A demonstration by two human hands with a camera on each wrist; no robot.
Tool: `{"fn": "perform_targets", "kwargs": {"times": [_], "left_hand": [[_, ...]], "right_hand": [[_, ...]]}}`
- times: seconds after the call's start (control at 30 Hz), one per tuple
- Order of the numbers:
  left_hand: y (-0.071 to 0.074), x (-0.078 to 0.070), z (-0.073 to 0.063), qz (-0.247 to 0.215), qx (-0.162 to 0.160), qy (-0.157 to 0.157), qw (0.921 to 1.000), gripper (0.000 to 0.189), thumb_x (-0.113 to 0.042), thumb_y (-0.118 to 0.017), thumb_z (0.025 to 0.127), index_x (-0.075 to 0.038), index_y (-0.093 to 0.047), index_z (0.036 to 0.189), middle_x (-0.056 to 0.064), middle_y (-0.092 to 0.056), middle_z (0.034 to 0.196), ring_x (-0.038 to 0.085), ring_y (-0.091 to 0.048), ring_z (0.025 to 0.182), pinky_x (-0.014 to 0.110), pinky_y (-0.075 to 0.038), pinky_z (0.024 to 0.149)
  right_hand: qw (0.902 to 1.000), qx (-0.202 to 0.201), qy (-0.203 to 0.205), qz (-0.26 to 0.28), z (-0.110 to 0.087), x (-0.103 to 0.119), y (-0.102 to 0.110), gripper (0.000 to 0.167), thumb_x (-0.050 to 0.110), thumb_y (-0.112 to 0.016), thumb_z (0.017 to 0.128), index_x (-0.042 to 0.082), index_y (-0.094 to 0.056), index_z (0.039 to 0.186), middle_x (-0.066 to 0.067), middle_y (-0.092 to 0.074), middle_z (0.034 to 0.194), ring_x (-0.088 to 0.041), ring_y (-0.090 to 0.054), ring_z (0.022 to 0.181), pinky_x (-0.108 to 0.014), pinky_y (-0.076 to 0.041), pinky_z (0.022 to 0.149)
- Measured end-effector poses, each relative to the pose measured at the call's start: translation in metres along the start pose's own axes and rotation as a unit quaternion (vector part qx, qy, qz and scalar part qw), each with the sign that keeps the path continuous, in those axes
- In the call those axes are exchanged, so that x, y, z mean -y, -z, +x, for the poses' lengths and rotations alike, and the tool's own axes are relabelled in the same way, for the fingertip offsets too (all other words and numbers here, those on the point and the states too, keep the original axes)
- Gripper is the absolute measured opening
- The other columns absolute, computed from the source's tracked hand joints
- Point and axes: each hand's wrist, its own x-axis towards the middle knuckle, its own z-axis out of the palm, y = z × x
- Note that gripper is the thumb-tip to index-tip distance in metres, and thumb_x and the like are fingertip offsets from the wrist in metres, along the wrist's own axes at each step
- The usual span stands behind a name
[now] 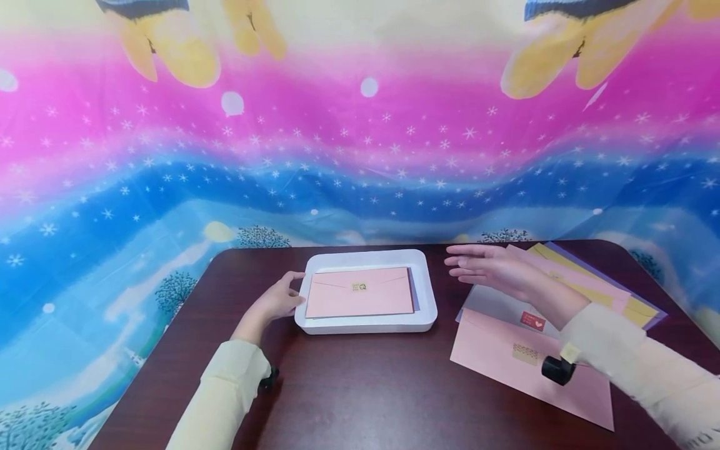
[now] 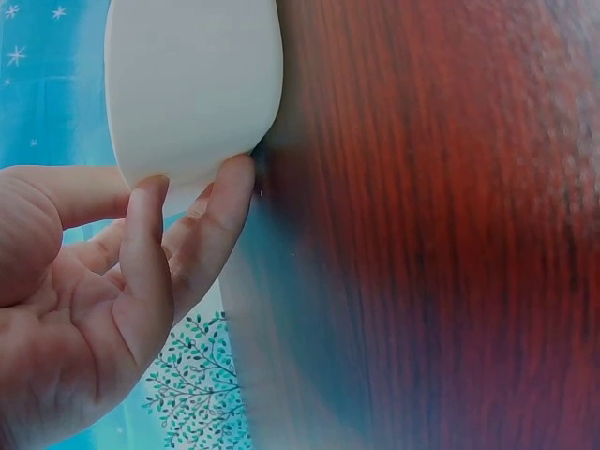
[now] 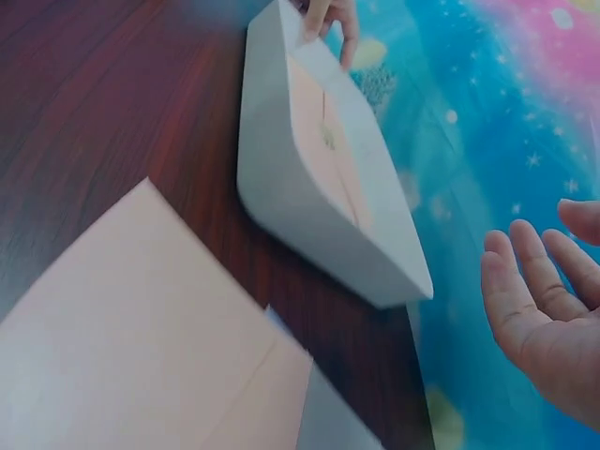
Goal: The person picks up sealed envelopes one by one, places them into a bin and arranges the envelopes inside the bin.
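A white tray (image 1: 365,327) stands on the table, with a pink envelope (image 1: 360,303) lying flat in it on top of at least one darker one. My left hand (image 1: 277,299) holds the tray's left end; in the left wrist view the bent fingers (image 2: 145,234) meet the tray's end wall (image 2: 192,84). To the right of the tray, my right hand (image 1: 495,269) is raised with its fingers extended and nothing in it. Under and beside that arm lie a grey envelope (image 1: 495,303) with a red heart sticker and a pink envelope (image 1: 489,347) with a gold sticker.
Farther right, a yellow envelope (image 1: 641,310), another pink one (image 1: 596,282) and a purple one (image 1: 659,317) overlap in a fanned pile. The dark wooden table (image 1: 360,394) meets a colourful snowflake-printed cloth (image 1: 360,169) at its back edge.
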Motion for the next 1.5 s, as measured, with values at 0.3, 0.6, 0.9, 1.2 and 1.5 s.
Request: {"fn": "perform_targets", "kwargs": {"times": [0.3, 0.6, 0.9, 1.2, 1.5], "left_hand": [[0.002, 0.003, 0.0, -0.003, -0.001, -0.01, 0.9999, 0.059, 0.0, -0.056, 0.103, -0.003, -0.032, 0.156, 0.031, -0.056, 0.133, 0.039, -0.061, 0.119, 0.046, -0.055, 0.094], [0.001, 0.004, 0.0, -0.006, -0.001, -0.014, 0.9999, 0.059, 0.002, -0.056, 0.102, -0.002, -0.032, 0.156, 0.031, -0.058, 0.128, 0.037, -0.063, 0.113, 0.044, -0.056, 0.091], [0.002, 0.002, 0.0, -0.019, 0.0, -0.01, 0.9998, 0.059, 0.001, -0.056, 0.102, -0.003, -0.033, 0.156, 0.031, -0.059, 0.128, 0.035, -0.063, 0.11, 0.042, -0.057, 0.089], [0.001, 0.002, 0.0, -0.02, 0.003, -0.011, 0.9997, 0.059, 0.002, -0.055, 0.102, -0.002, -0.032, 0.156, 0.032, -0.059, 0.127, 0.035, -0.064, 0.11, 0.044, -0.057, 0.089], [-0.001, 0.003, 0.0, -0.02, 0.002, -0.01, 0.9998, 0.057, 0.003, -0.054, 0.103, -0.002, -0.033, 0.155, 0.033, -0.057, 0.13, 0.037, -0.063, 0.113, 0.044, -0.056, 0.091]], "right_hand": [[0.9988, -0.015, 0.033, 0.035, -0.026, -0.016, 0.031, 0.038, 0.002, -0.048, 0.107, 0.012, -0.053, 0.144, 0.002, -0.068, 0.126, -0.015, -0.066, 0.115, -0.027, -0.052, 0.097], [0.9982, -0.027, 0.047, 0.027, -0.05, -0.023, 0.059, 0.041, -0.001, -0.046, 0.107, 0.026, -0.062, 0.134, 0.007, -0.068, 0.128, -0.012, -0.066, 0.115, -0.023, -0.052, 0.094], [0.996, -0.081, 0.03, 0.023, -0.077, -0.032, 0.082, 0.042, -0.002, -0.048, 0.107, 0.028, -0.068, 0.127, 0.007, -0.07, 0.123, -0.011, -0.069, 0.109, -0.022, -0.054, 0.09], [0.9923, -0.123, 0.009, -0.016, -0.096, -0.041, 0.099, 0.042, -0.003, -0.05, 0.105, 0.031, -0.07, 0.122, 0.011, -0.07, 0.118, -0.006, -0.068, 0.105, -0.02, -0.055, 0.085], [0.9899, -0.141, 0.004, -0.01, -0.108, -0.05, 0.115, 0.042, -0.004, -0.051, 0.105, 0.029, -0.071, 0.121, 0.011, -0.072, 0.116, -0.005, -0.069, 0.104, -0.021, -0.056, 0.084]]}}
